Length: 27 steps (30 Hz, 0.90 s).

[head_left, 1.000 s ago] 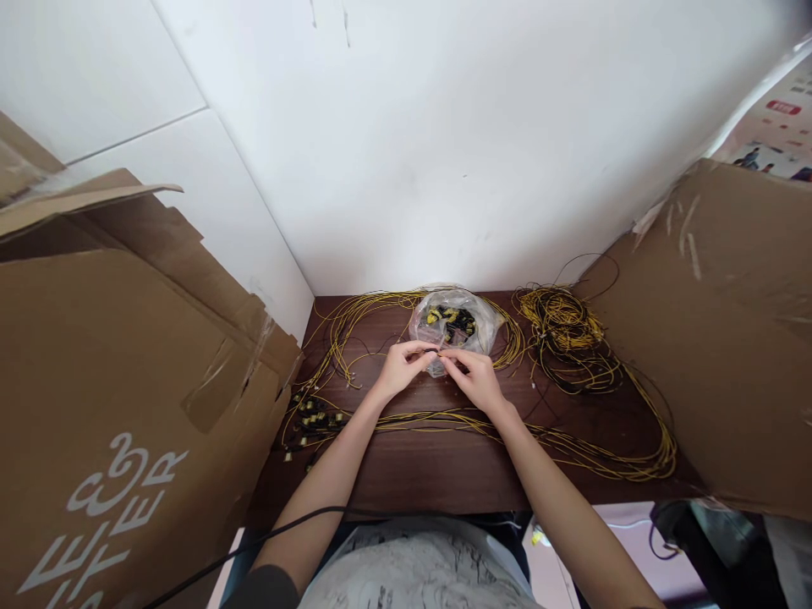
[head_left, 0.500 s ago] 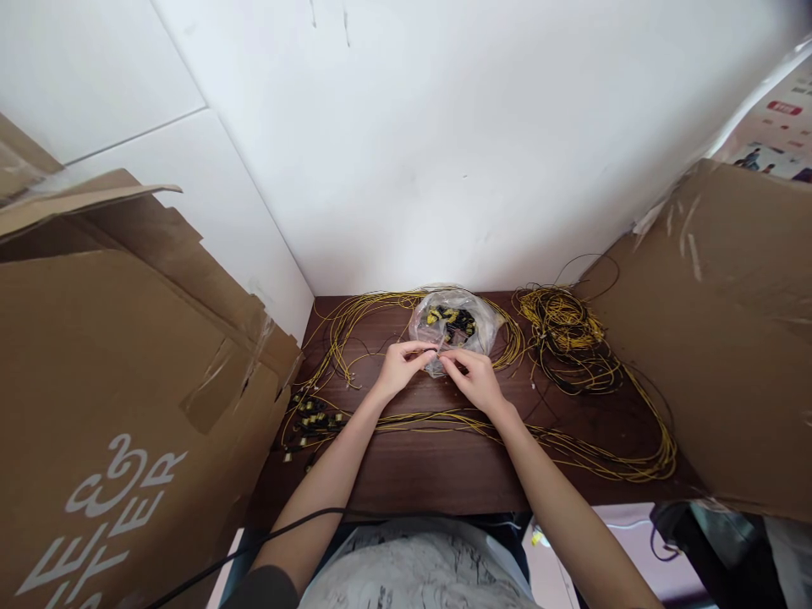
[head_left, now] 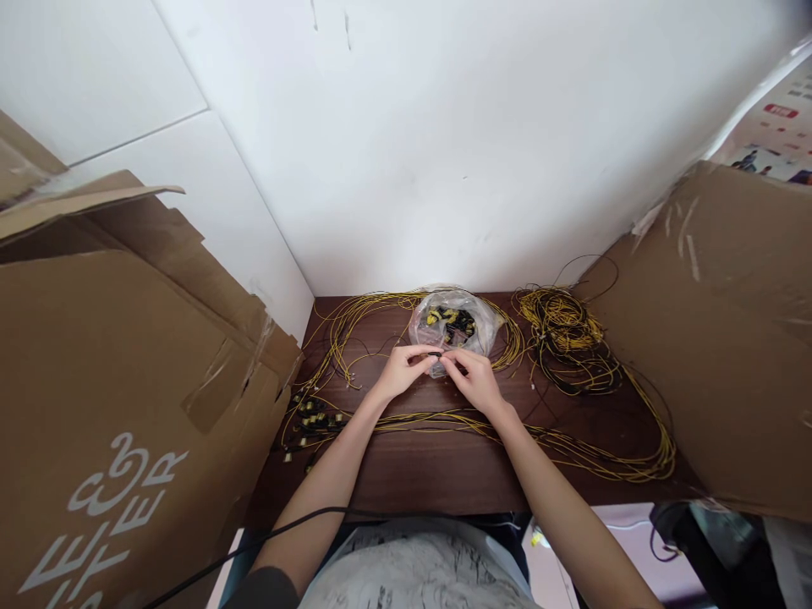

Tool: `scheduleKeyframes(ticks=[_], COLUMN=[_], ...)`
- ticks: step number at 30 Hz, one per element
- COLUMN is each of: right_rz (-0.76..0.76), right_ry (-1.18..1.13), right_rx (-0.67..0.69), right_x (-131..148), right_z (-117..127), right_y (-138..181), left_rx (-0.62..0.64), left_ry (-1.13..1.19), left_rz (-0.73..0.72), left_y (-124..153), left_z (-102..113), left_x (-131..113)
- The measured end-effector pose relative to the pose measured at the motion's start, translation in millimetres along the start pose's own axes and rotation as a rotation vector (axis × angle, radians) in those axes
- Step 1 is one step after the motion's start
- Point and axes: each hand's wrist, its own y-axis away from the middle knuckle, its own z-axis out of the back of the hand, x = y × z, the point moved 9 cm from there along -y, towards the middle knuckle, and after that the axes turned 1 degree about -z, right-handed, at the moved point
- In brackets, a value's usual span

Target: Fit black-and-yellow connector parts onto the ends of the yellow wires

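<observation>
Table [head_left: 444, 482] strewn with yellow wires [head_left: 574, 452], fingers of left hand [head_left: 399, 372] and right hand [head_left: 477, 382] pinched shut on small black connector [head_left: 435, 354] toward 12 o'clock.

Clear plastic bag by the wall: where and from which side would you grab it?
Probably its loose crumpled top, from the near side. The clear plastic bag sits slumped close to the wall, yellow wires flanking it, so only front and top are free. The left hand and right hand pinch a small dark piece before it.
</observation>
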Motion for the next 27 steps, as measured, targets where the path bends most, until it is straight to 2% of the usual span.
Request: scheduleKeyframes(ticks=[5, 11, 18, 27], right_rz=[-0.011, -0.036, -0.06, -0.045], right_ry=[0.015, 0.019, 0.059, 0.054], right_rx=[-0.024, -0.033, -0.043, -0.029], right_x=[-1.9, -5.8, -6.7, -5.4], right_z=[2.0, 2.7, 3.9, 3.6], right_y=[-0.2, -0.6, -1.1, -0.2], left_rx=[0.019, -0.095, -0.161, -0.092], left_ry=[-0.036, -0.058, -0.089, -0.089], left_rz=[-0.028, -0.076, -0.114, -0.123], left_y=[0.2, -1.0, -0.9, -0.7], left_z=[-1.4, 5.9, 11.5, 4.7], left_x=[-2.0, -7.5, -4.5, -9.1])
